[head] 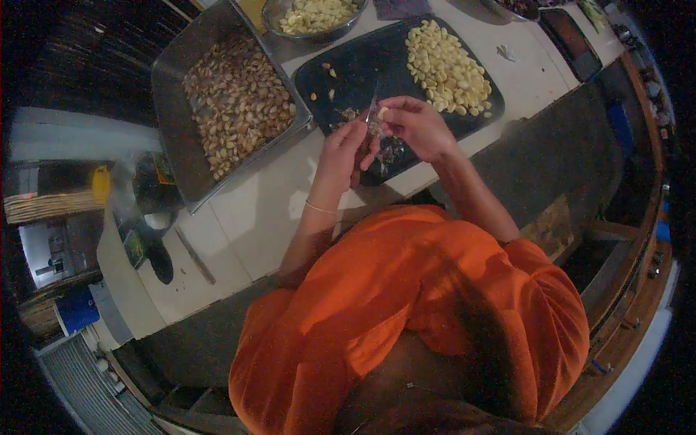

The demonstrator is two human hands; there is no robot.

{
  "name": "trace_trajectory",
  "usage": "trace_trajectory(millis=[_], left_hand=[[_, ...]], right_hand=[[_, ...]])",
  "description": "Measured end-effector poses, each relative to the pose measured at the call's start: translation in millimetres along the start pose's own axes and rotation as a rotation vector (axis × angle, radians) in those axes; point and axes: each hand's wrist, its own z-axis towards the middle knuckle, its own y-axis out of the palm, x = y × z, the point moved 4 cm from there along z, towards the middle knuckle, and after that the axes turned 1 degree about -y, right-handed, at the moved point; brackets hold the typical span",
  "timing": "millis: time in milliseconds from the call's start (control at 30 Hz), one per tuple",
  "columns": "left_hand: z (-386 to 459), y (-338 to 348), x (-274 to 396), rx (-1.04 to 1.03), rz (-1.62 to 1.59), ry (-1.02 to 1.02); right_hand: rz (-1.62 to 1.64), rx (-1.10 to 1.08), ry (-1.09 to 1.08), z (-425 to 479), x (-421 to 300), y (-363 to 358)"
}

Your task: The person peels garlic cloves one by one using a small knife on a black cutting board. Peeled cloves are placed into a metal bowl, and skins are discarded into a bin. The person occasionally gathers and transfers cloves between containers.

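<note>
My left hand [342, 152] grips a small knife [372, 104], its thin blade pointing up and away from me. Between the fingertips of my right hand [418, 126] is a pale peeled kernel [383, 113], close beside the blade. Both hands are over the near part of a dark tray [364, 60]. Under them lie dark, shiny skin scraps [390, 149], partly hidden by my fingers. A heap of pale peeled kernels [446, 68] fills the tray's right side. Several brownish pieces [331, 94] lie scattered on its left.
Left of the tray stands a deep metal pan [173, 109] of brown unpeeled kernels [239, 103]. Behind is a metal bowl [312, 37] with pale kernels. A crumpled white scrap [507, 53] lies on the tiled counter [234, 234]. A long thin tool [196, 255] rests at the left.
</note>
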Motion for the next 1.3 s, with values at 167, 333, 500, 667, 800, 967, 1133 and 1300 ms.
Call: trace_trajectory(millis=[167,333,500,667,800,967,1133,1300], left_hand=[[-2.4,-4.5,-3.8,-0.064,-0.045,-0.045],[-1.7,5.3,3.7,-0.041,0.118,0.034],[3.7,0.1,-4.2,0.026,-0.112,0.015],[7.8,-6.5,-9.2,0.067,-0.24,-0.002],[6.5,-4.0,-2.1,0.036,-0.219,0.021],[6.2,5.0,-1.1,0.002,-0.104,-0.038],[10.7,3.9,-6.8,-0.078,0.138,0.031],[22.5,11.9,-9.4,-0.028,0.417,0.363]], right_hand=[[0.01,-0.033,0.004,-0.8,1.3,1.6],[-0.01,0.014,-0.006,-0.2,-0.8,4.6],[-0.007,0.062,-0.038,4.2,1.8,-1.4],[0.066,0.096,-0.047,6.9,3.8,1.3],[0.088,0.106,-0.042,9.4,5.7,-4.2],[-0.188,0.141,-0.127,11.9,6.2,-3.3],[-0.468,0.137,-0.262,8.0,2.5,-8.2],[-0.705,0.21,-0.375,-3.6,-5.4,-17.0]])
